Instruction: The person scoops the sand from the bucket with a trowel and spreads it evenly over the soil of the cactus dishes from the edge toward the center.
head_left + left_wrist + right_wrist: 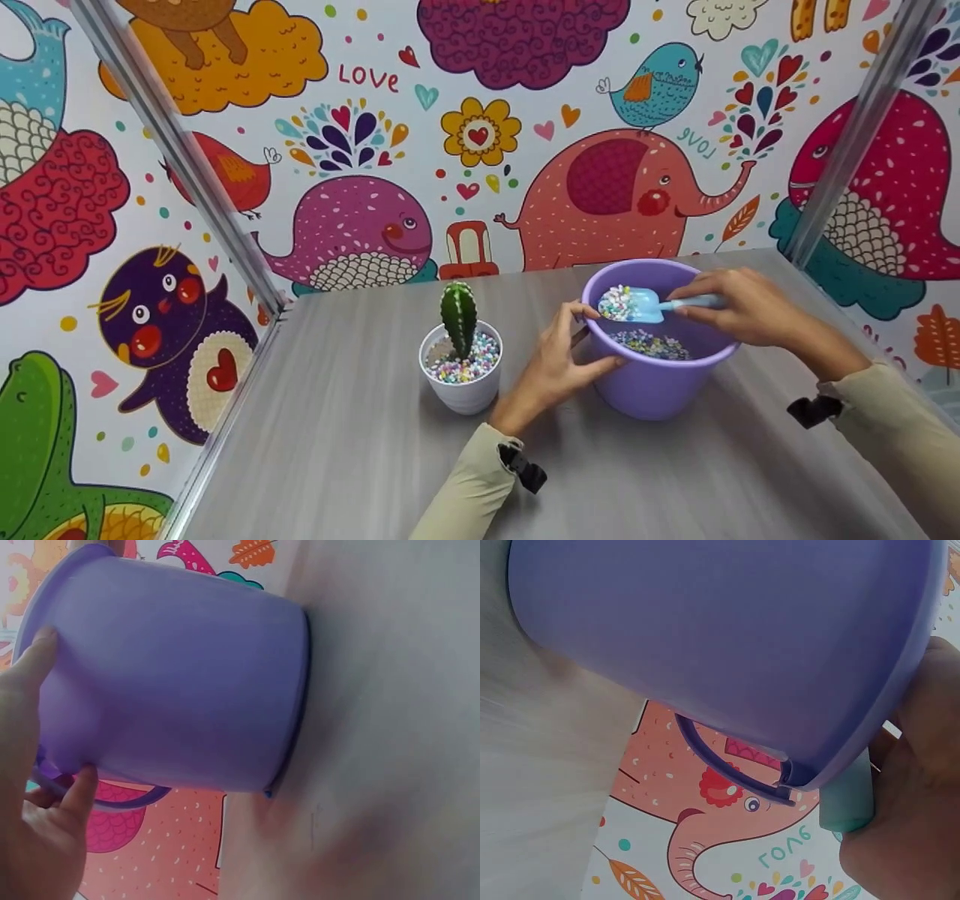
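Note:
My left hand (556,361) holds the left side of a purple bucket (651,391), fingers at the rim and thumb against the outer wall. In the left wrist view the bucket's handle (127,802) hangs down beside the fingers. Over the bucket's mouth, my right hand (750,309) grips the handle of a light blue scoop (646,306). Small multicoloured pebbles (616,303) lie in the scoop's blade. More pebbles (649,345) cover the bottom inside the bucket. The right wrist view shows the scoop handle's end (847,802) between the fingers; the bucket hides its blade there.
To the left of the bucket stands a white pot (466,391) holding a green cactus (458,319), with coloured pebbles around its base. A grey wood-grain table (337,420) bears both. Cartoon-printed panels (480,67) with metal posts (187,161) enclose the back and sides.

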Demonstrator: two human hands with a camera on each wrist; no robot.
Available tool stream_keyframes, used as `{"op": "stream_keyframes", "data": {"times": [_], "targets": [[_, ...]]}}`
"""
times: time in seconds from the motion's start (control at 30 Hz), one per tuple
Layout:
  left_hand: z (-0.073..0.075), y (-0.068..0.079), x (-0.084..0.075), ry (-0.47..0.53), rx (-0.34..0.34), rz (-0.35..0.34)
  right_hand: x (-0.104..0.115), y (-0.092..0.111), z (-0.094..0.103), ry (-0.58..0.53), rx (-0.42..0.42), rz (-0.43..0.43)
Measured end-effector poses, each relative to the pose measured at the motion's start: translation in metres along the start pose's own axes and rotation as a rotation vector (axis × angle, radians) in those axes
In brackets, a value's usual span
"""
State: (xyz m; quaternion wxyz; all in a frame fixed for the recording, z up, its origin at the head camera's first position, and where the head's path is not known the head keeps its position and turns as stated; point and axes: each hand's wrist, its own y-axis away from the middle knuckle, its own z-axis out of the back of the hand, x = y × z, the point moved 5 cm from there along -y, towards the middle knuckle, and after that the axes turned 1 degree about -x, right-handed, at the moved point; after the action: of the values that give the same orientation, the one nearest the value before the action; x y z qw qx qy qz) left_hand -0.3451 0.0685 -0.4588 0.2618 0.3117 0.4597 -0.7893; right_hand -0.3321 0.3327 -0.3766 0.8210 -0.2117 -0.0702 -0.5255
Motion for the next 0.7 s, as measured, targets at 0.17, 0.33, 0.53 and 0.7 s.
{"op": "stream_keyframes", "data": {"times": [0.17,0.33,0.53,0.7], "targets": [[-0.001,0.002,-0.001,0.008,0.001,0.009,0.001,0.001,0.000,0.004,-0.011,0.004],[0.003,0.004,-0.005,-0.065,0.009,0.036,0.004,0.001,0.002,-0.028,-0.005,-0.009],[0.013,0.008,-0.022,-0.253,0.050,-0.001,0.009,-0.001,0.005,-0.013,-0.021,0.006],[0.026,0.008,-0.040,-0.378,0.047,-0.098,0.014,-0.003,0.007,0.005,-0.042,0.018]]}}
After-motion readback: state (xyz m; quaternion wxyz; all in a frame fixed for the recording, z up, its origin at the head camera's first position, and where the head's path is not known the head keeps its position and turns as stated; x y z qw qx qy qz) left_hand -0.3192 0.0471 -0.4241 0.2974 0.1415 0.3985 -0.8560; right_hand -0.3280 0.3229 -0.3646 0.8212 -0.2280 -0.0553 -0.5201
